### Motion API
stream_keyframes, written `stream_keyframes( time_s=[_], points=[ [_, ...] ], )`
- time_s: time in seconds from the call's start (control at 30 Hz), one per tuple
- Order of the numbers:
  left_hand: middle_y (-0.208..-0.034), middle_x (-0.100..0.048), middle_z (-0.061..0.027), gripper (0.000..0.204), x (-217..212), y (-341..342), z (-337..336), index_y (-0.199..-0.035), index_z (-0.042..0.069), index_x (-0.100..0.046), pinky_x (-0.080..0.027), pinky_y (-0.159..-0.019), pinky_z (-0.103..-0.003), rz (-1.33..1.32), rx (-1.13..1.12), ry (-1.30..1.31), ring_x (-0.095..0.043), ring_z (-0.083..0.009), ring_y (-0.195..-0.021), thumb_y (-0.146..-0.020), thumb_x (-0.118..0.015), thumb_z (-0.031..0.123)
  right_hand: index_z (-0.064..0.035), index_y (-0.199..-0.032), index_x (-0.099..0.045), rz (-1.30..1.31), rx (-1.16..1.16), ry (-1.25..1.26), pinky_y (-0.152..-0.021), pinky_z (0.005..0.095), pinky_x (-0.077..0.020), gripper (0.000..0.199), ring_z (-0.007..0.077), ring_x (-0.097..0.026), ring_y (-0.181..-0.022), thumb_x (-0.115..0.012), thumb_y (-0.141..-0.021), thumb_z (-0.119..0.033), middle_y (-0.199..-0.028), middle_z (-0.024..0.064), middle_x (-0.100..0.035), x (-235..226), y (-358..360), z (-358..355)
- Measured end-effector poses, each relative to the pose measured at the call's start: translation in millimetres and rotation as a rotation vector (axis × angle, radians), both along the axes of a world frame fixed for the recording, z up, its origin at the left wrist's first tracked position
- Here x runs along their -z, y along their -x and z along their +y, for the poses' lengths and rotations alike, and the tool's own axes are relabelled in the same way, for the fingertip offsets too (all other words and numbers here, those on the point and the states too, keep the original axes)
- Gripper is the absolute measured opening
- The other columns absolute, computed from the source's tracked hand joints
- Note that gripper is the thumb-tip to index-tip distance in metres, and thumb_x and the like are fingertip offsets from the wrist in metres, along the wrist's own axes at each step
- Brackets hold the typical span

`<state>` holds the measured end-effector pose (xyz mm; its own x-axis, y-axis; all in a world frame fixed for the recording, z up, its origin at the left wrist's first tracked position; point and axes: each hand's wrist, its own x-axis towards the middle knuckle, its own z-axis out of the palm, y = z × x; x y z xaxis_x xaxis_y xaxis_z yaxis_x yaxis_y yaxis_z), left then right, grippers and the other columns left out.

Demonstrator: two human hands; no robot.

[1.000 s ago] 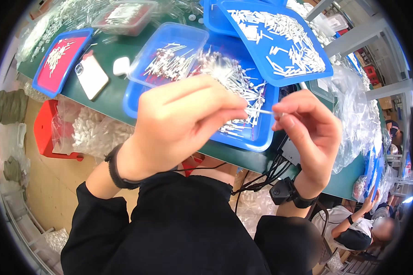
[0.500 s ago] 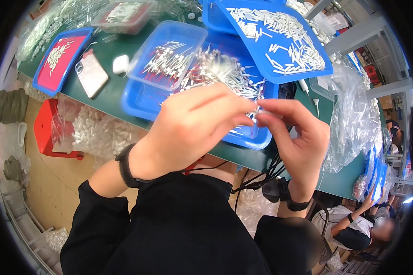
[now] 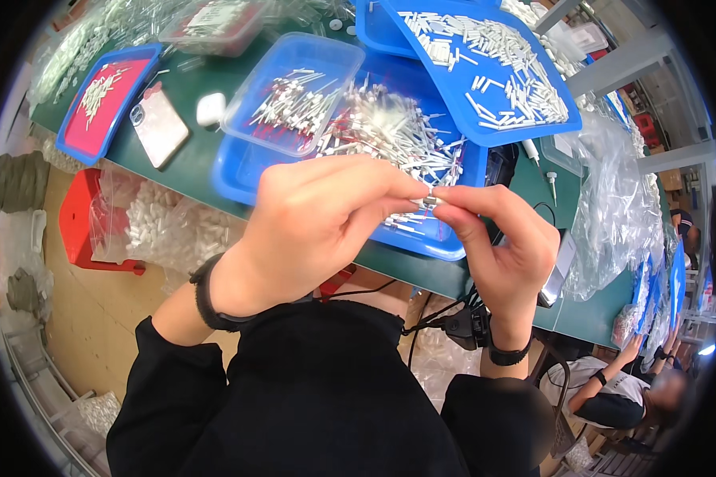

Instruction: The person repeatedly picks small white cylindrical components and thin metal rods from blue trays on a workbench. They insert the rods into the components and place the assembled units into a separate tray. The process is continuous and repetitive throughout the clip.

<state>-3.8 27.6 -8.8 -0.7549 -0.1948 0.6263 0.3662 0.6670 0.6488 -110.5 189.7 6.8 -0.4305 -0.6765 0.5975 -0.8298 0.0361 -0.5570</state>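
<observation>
The left hand [image 3: 314, 219] and the right hand [image 3: 513, 246] are meeting fingertip to fingertip, each pinching thumb against forefinger on one small white part [image 3: 430, 201]; its ends are hiding under the fingers. Dark bands are circling both wrists. Below the hands, the near rim of a large blue tray [image 3: 235, 171] is running crosswise, and a narrow strip of green table [image 3: 406, 274] is showing between that rim and the table's near edge. More green surface is opening to the left, between the tray and a pale phone [image 3: 159, 127]. On the right, a tilted blue tray [image 3: 453, 94] is overlapping the large tray's far corner, bounding the room there.

The small part is lying directly between the two hands, to the right of the left fingertips and to the left of the right ones, and is appearing over the large tray's near portion. Just beyond, a heap of white sticks [image 3: 390, 131] is filling much of that tray, beside a clear box [image 3: 239, 119] holding similar sticks. Farther out, a white case [image 3: 211, 110] is resting near the phone, a pink-lined tray [image 3: 99, 135] is sitting at the far left, and clear plastic [image 3: 605, 199] is spreading along the right.
</observation>
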Motion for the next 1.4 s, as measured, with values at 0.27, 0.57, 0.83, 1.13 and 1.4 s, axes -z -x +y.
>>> stream_keyframes(
  time_s=[0.27, 0.57, 0.83, 1.13, 1.4],
  points=[
    [-0.079, -0.070, -0.0114, 0.021, -3, -6, 0, -0.090, -0.001, -0.071, -0.056, -0.064, -0.026, -0.010, -0.012, 0.019, -0.070, -0.0202, -0.073, -0.076, -0.059, -0.013, -0.0022, -0.087, -0.068, -0.064, 0.025, -0.020, -0.061, 0.0281, -0.0508, 0.015, 0.0205, -0.066, -0.067, -0.069, -0.075, 0.006, -0.077, 0.0082, -0.068, 1, -6, 1],
    [-0.077, -0.069, -0.0087, 0.018, 6, -4, -6, -0.088, -0.001, -0.070, -0.054, -0.061, -0.027, 0.019, 0.007, 0.078, -0.069, -0.0225, -0.070, -0.076, -0.061, -0.011, -0.0049, -0.111, -0.062, -0.040, -0.060, -0.118, -0.069, 0.0311, -0.0513, 0.038, 0.0238, -0.065, -0.077, -0.072, -0.075, 0.001, -0.082, 0.0092, -0.068, 4, -1, -8],
    [-0.113, -0.062, -0.0187, 0.022, 42, 44, -60, -0.106, 0.003, -0.066, -0.047, -0.089, -0.038, -0.049, -0.259, 0.365, -0.059, -0.0341, -0.102, -0.087, -0.060, 0.012, -0.0048, -0.119, -0.060, -0.170, 0.272, -0.117, -0.076, 0.0301, -0.0497, 0.045, 0.0196, -0.064, -0.083, -0.074, -0.079, -0.021, -0.106, 0.0139, -0.067, 3, 84, -14],
    [-0.075, -0.067, -0.0169, 0.016, 58, 54, -124, -0.082, -0.002, -0.069, -0.050, -0.066, -0.036, -0.740, -0.276, 0.285, -0.065, -0.0305, -0.071, -0.075, -0.068, 0.013, -0.0044, -0.104, -0.069, 0.002, 0.309, -0.501, -0.075, 0.0352, -0.0519, 0.033, 0.0270, -0.067, -0.081, -0.073, -0.076, -0.020, -0.090, 0.0174, -0.068, 31, 143, -28],
    [-0.071, -0.066, -0.0182, 0.014, 64, 61, -127, -0.077, 0.000, -0.069, -0.050, -0.065, -0.037, -0.761, -0.311, 0.301, -0.066, -0.0303, -0.069, -0.072, -0.065, 0.012, -0.0041, -0.093, -0.071, 0.040, 0.306, -0.537, -0.068, 0.0350, -0.0520, 0.017, 0.0269, -0.068, -0.070, -0.065, -0.079, -0.012, -0.082, 0.0133, -0.069, 37, 159, -40]
  ],
)
